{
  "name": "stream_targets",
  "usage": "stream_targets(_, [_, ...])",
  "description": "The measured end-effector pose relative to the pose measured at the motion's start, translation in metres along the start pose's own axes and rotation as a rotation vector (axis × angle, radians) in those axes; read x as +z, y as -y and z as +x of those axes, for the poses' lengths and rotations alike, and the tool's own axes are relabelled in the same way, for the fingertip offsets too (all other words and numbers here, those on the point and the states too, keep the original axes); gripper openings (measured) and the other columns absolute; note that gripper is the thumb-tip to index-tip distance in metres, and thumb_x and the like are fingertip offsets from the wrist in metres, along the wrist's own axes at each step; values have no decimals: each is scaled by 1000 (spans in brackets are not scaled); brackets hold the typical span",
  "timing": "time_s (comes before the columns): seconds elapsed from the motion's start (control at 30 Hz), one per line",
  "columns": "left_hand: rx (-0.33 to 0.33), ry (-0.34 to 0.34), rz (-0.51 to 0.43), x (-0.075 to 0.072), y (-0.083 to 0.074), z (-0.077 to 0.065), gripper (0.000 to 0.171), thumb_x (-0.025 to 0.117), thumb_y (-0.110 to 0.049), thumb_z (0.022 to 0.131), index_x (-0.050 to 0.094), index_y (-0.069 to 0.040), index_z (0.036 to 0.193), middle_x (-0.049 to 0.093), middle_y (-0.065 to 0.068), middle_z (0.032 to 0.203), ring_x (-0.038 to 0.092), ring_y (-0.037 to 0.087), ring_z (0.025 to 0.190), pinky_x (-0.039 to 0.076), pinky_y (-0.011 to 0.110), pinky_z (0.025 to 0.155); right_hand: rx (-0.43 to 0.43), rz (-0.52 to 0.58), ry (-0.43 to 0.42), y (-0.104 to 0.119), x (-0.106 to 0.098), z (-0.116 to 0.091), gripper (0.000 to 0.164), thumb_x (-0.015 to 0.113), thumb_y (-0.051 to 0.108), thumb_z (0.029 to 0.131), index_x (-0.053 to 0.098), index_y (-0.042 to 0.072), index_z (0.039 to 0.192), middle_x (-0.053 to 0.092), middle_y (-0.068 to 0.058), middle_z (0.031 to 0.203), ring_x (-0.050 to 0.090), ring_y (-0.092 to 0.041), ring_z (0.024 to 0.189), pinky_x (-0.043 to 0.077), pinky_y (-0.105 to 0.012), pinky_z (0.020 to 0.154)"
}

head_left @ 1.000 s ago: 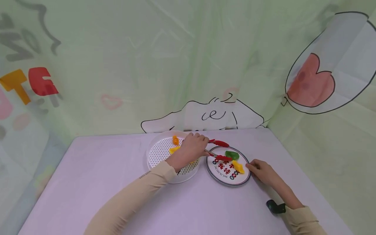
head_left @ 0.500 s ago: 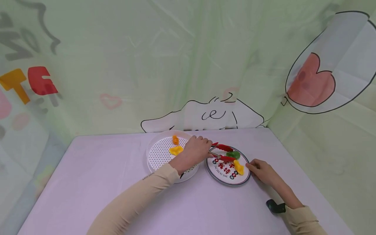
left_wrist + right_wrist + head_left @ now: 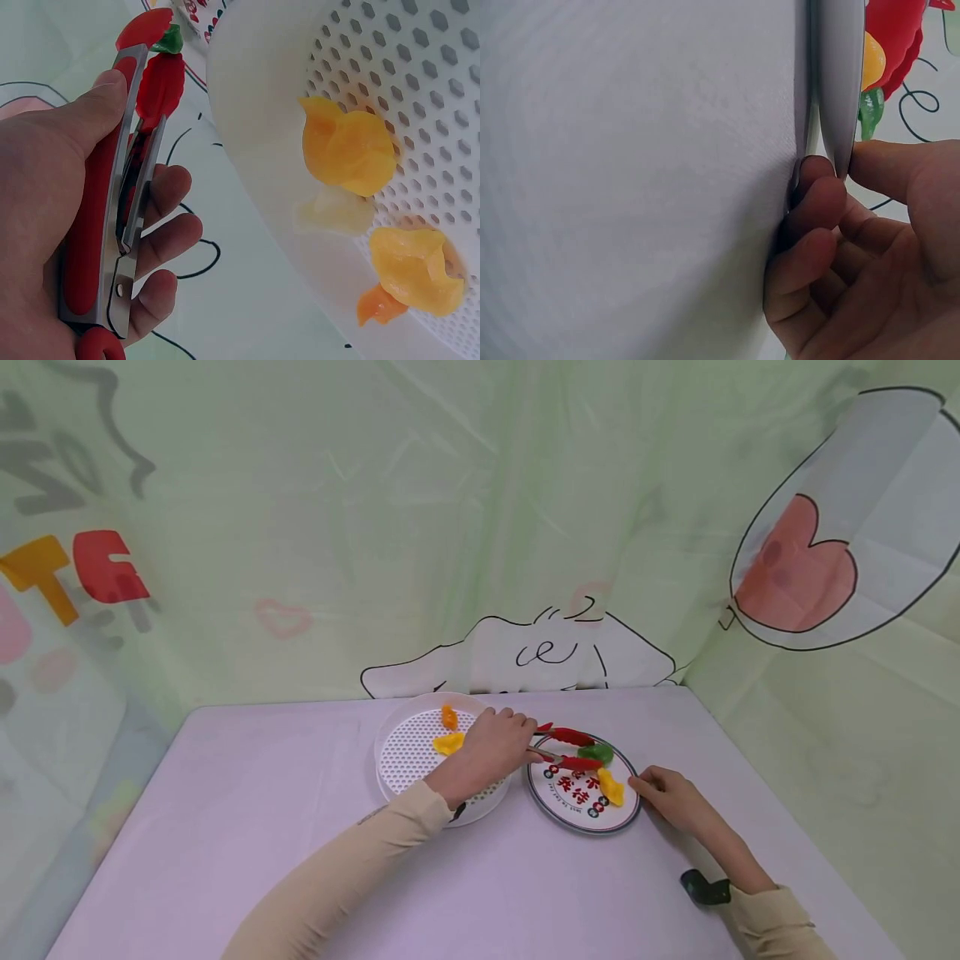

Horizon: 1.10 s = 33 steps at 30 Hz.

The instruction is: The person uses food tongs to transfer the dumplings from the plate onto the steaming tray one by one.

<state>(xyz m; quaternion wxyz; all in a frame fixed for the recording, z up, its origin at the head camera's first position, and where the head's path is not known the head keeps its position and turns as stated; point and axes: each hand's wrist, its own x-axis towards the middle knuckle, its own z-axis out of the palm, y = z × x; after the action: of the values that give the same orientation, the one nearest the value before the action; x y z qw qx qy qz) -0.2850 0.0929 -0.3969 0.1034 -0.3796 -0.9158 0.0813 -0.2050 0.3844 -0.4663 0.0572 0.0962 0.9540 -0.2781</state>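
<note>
In the head view my left hand (image 3: 495, 747) grips red-and-metal tongs (image 3: 581, 763), reaching over the plate from the left. A green piece (image 3: 596, 753), perhaps a pepper, sits between the red tips, touching or nearly so. A yellow piece (image 3: 611, 787) lies beside it on the round white plate (image 3: 542, 803) with red characters. In the left wrist view the fingers wrap round the tongs (image 3: 101, 202), with the green piece (image 3: 169, 39) at the tips. My right hand (image 3: 675, 797) pinches the plate's right rim; the right wrist view shows thumb and fingers on the plate edge (image 3: 840, 82).
Left of the plate stands a round white perforated tray (image 3: 382, 727), partly behind the left forearm. It holds yellow pieces (image 3: 349, 150) and an orange piece (image 3: 448, 717). A printed curtain (image 3: 300, 568) rises behind the pale table (image 3: 285, 827).
The left hand has shifted slightly right, and the tongs' tips have drawn closer together about the green piece. The yellow piece on the plate has shifted slightly right. The right hand stays put.
</note>
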Motion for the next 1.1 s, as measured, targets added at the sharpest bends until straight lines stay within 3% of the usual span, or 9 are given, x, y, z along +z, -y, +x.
stream_targets(0.23, [-33,-22,-47,5,9,-7,57,48,-64,83,55,-20,119,62,-6,105,49,13,87,42,26,72,6,-2,7,-1,0,2,44,50,43,92,56,2,104,53,-5,76,48,-17,68,43,-26,59])
stream_targets(0.47, [-68,-39,-63,-6,22,-27,58,42,-66,83,55,-20,116,62,-6,102,53,13,91,44,29,78,3,-6,-2,0,1,2,47,49,46,91,56,1,104,54,-5,77,48,-17,69,44,-26,60])
stream_targets(0.63, [-99,-78,-85,-9,32,-39,55,45,-65,83,55,-20,113,62,-6,97,53,12,86,45,28,75,-9,-13,-14,0,0,1,47,49,45,92,56,0,103,53,-6,76,48,-18,68,43,-26,58])
stream_targets(0.87, [-151,-91,-155,-7,46,-57,56,49,-63,83,53,-20,118,62,-5,106,53,14,92,46,30,82,-13,-8,-14,-2,1,1,48,49,47,91,56,1,103,54,-5,77,49,-17,68,44,-25,59])
stream_targets(1.1, [-240,-79,-201,-7,68,-85,60,49,-63,83,50,-20,126,61,-2,117,54,17,104,48,34,84,-33,-15,-17,-1,2,-1,49,48,47,92,56,0,104,54,-6,77,49,-17,69,44,-26,58])
